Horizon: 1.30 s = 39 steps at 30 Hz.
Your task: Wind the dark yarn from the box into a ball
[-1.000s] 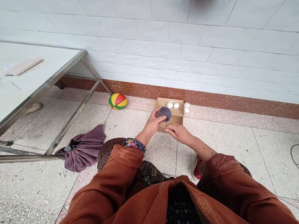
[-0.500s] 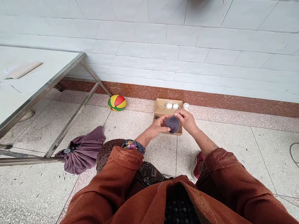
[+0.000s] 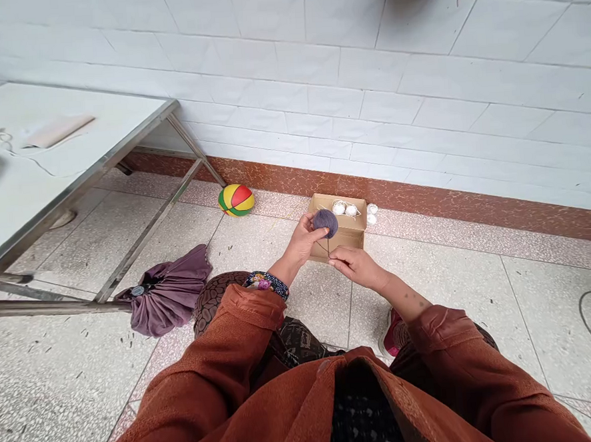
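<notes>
My left hand (image 3: 303, 240) is closed around a dark purple ball of yarn (image 3: 325, 224), thumb in front and fingers behind. From the ball a strand of yarn (image 3: 328, 245) runs down to my right hand (image 3: 356, 266), whose thumb and forefinger pinch it. Below and behind both hands an open cardboard box (image 3: 351, 239) lies on the floor against the wall. Small white balls of yarn (image 3: 345, 208) with loose ends lie in its far part. More white yarn (image 3: 372, 213) is on the floor at its right side.
A striped ball (image 3: 236, 200) lies on the floor by a leg of the metal-framed table (image 3: 135, 141) at left. Purple cloth (image 3: 172, 295) is bunched beside my knee. A dark cable (image 3: 589, 320) curls on the floor at right.
My right hand has left the ball's top and moved down toward me, drawing out a strand. My left hand has lifted the purple ball slightly up and left.
</notes>
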Tool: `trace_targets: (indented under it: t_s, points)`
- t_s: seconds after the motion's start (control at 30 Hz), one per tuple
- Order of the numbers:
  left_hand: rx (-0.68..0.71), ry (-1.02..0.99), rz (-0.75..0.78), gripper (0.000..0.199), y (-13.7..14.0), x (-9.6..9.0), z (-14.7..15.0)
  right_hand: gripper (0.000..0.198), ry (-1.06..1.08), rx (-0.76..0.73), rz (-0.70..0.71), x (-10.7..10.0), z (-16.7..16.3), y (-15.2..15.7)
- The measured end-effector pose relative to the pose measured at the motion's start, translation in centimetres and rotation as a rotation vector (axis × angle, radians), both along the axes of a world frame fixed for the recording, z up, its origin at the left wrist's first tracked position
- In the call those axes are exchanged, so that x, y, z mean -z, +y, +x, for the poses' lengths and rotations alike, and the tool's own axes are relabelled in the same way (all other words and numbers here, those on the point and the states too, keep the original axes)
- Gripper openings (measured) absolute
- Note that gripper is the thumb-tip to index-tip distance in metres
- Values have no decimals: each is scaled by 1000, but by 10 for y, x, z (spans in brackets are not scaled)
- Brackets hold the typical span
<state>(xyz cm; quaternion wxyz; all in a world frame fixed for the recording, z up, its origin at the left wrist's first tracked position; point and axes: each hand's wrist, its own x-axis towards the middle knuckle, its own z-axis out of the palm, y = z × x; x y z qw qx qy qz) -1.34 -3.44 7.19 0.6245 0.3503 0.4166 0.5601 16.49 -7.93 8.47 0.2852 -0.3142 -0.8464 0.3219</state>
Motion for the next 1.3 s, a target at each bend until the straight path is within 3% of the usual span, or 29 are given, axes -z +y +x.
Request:
trace_targets:
  t_s: [0.2, 0.3, 0.37, 0.5, 0.6, 0.73, 0.87, 1.0, 1.1, 1.2, 1.3]
  points:
    - [331, 116, 56, 55, -14, -7, 4, 24, 205, 270, 98, -26, 20, 22]
    - [516, 35, 60, 55, -21, -13, 4, 25, 209, 395, 99, -17, 28, 38]
    - [550, -63, 53, 55, -23, -16, 5, 27, 185, 440, 52, -2, 28, 44]
    - [367, -202, 26, 53, -18, -19, 4, 27, 78, 434, -84, 30, 18, 40]
    - [160, -224, 11, 49, -8, -15, 1, 23, -68, 282, -75, 42, 6, 23]
    - [-26, -131, -21, 48, 1, -8, -3, 24, -177, 11, 17, 32, -2, 0]
    - [-34, -8, -5, 53, 1, -3, -2, 28, -142, -99, 100, 3, 1, -7]
    - [114, 102, 30, 53, -3, 0, 0, 30, 29, 81, 105, -24, 16, 4]
    - [298, 145, 55, 53, -7, 0, 2, 31, 138, 271, 83, -33, 28, 18]
    - [506, 94, 70, 55, -14, -3, 3, 32, 213, 411, 62, -29, 33, 30]
    - [634, -24, 75, 58, -21, -10, 5, 32, 221, 439, -5, -13, 30, 37]
